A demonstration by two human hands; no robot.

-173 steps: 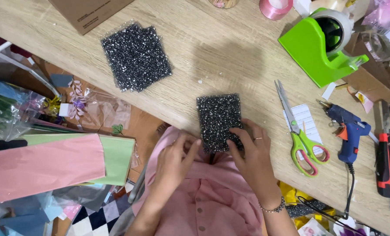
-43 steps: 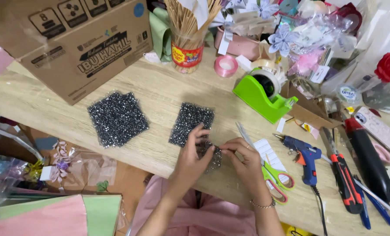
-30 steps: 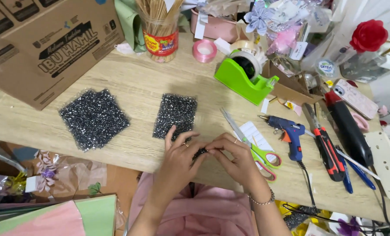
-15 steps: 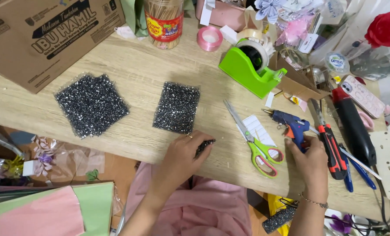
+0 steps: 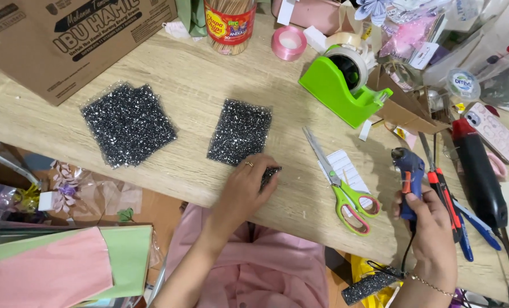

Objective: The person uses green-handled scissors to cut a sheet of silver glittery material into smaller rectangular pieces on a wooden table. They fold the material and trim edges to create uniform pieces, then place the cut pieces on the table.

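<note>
Wooden bench (image 5: 169,74) fills most of the view, pretty cluttered, with a big cardboard box (image 5: 66,34) sitting at the far left corner. Next down in size, a larger glittery black square (image 5: 128,124) lies flat left of centre, and a smaller glittery black sheet (image 5: 240,131) lies just to its right, the two apart from each other. Over on the right there's a green tape dispenser (image 5: 340,88), with green-handled scissors (image 5: 345,185) lying nearer the front edge and a pink ribbon roll (image 5: 289,43) near the back. The left hand (image 5: 246,191) rests on the bench right below the smaller sheet, its grip clenched around a small dark glittery piece (image 5: 270,173) that pokes out past the fingers, pressed against the wood. The right hand (image 5: 431,228) is well off to the right near the front edge, grip wrapped around the handle of a blue glue gun (image 5: 408,174), nozzle pointing away from the person, its cord hanging over the edge.
</note>
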